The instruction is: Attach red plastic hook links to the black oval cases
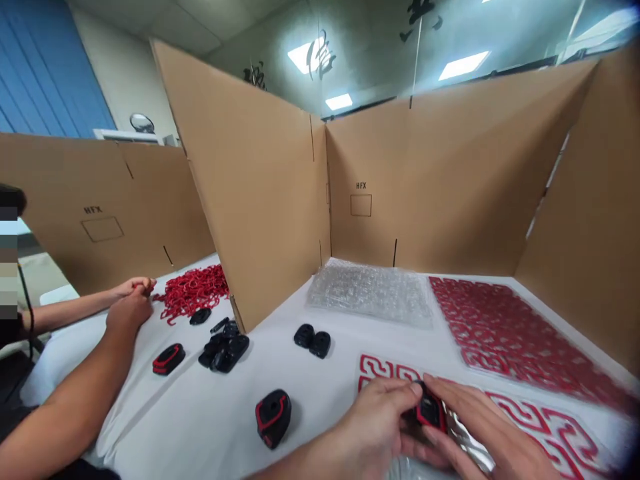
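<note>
A small black plastic piece with a red trim strip is held between my two hands. My left hand pinches its left side, thumb on top. On the other side my right hand grips it with fingers bent round it. Something shiny and silvery shows under the right fingers; I cannot make out what it is. Beneath and behind the hands lies a sheet of red curved strips, partly covered by them. To the left stands another black piece with red trim.
Two black pieces lie mid-table, with bubble wrap behind. A stack of red sheets is at right. Cardboard partitions surround the table. Leftward are black parts, a red strip pile and a co-worker's hands.
</note>
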`<state>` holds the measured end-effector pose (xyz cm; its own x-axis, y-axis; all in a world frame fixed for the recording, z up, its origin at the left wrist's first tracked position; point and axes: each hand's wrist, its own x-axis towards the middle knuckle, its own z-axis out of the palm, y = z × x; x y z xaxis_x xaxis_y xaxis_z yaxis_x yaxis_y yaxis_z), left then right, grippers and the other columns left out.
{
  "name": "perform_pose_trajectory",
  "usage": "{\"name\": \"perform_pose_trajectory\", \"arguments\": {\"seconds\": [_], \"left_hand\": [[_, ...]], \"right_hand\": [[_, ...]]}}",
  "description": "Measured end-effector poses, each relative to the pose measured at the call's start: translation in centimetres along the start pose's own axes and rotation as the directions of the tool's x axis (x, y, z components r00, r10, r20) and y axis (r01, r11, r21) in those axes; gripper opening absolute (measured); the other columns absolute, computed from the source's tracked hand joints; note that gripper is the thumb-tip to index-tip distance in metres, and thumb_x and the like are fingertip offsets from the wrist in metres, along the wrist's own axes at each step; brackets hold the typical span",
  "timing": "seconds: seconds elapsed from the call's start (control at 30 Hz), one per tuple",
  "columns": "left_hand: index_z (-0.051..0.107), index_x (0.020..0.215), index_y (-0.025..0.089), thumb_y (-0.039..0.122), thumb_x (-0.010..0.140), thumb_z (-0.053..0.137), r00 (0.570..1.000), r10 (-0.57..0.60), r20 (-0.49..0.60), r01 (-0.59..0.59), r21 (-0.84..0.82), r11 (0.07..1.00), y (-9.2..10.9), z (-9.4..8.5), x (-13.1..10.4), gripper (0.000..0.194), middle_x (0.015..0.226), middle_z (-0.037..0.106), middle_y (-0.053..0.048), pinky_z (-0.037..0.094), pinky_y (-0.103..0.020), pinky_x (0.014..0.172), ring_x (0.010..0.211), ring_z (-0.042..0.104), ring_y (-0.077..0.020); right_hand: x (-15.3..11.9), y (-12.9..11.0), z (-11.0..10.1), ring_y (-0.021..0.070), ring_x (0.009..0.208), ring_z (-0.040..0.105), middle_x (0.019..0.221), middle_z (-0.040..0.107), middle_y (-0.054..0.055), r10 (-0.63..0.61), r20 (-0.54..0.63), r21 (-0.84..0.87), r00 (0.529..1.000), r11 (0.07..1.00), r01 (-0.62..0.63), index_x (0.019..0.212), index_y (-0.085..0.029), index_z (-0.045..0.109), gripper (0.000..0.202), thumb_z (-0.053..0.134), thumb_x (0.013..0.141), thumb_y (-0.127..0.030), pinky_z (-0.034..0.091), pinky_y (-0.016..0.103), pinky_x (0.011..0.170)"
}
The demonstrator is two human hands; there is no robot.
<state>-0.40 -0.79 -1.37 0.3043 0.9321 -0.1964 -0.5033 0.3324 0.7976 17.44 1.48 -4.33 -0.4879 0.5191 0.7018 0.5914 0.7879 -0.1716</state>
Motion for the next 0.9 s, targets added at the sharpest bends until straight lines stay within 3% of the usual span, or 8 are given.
{"name": "perform_pose_trajectory", "arguments": {"seconds": [0.17,0.37,0.53,0.67,0.9], "left_hand": [[0.068,0.08,0.009,0.047,0.064,0.078,0.998,0.05,-0.023,-0.05,-0.01,0.999,0.3,0.2,-0.8,0.042,0.07,0.063,-0.005,0.048,-0.029,0.062,0.058,0.056,-0.0124],[0.07,0.094,0.012,0.035,0.07,0.079,0.995,0.087,0.05,-0.079,-0.151,0.985,0.5,0.3,-1.3,0.035,0.09,0.069,-0.009,0.05,-0.03,0.073,0.074,0.063,-0.0151],[0.071,0.102,0.013,0.028,0.073,0.077,0.987,0.128,0.092,-0.115,-0.136,0.984,0.6,0.3,-1.3,0.033,0.104,0.071,-0.011,0.045,-0.032,0.092,0.097,0.065,-0.0198],[0.073,0.099,0.011,0.03,0.071,0.077,0.98,0.16,0.116,-0.159,-0.022,0.987,0.2,0.5,-1.2,0.034,0.103,0.072,-0.013,0.044,-0.036,0.096,0.102,0.064,-0.0238],[0.072,0.101,0.01,0.032,0.077,0.072,0.985,0.145,0.098,-0.148,0.026,0.989,0.1,0.5,-1.5,0.032,0.1,0.073,-0.013,0.046,-0.033,0.09,0.095,0.067,-0.022]], "right_hand": [[1.5,-2.6,-1.5,0.0262,0.108,0.065,0.12,0.069,0.008,0.105,0.075,0.042,0.992,0.993,-0.109,0.121,-0.026,0.062,0.034,0.057,0.09,-0.039,0.056,0.041,0.09],[1.6,-3.3,-2.0,0.0243,0.103,0.066,0.111,0.069,0.01,0.177,0.069,0.058,0.982,0.982,-0.181,0.109,-0.025,0.067,0.023,0.052,0.094,-0.033,0.056,0.038,0.087],[1.4,-3.5,-2.0,0.0204,0.086,0.072,0.1,0.074,0.007,0.38,0.164,0.213,0.91,0.887,-0.409,0.114,-0.023,0.061,0.024,0.051,0.094,-0.031,0.058,0.031,0.075],[1.9,-3.7,-1.8,0.0186,0.083,0.071,0.094,0.073,0.006,0.471,0.223,0.354,0.853,0.777,-0.521,0.109,-0.021,0.058,0.023,0.055,0.09,-0.032,0.058,0.029,0.075],[2.1,-3.9,-1.8,0.0174,0.071,0.066,0.082,0.07,0.003,0.526,0.287,0.271,0.801,0.757,-0.595,0.091,-0.02,0.058,0.015,0.063,0.083,-0.032,0.052,0.029,0.067]]}}
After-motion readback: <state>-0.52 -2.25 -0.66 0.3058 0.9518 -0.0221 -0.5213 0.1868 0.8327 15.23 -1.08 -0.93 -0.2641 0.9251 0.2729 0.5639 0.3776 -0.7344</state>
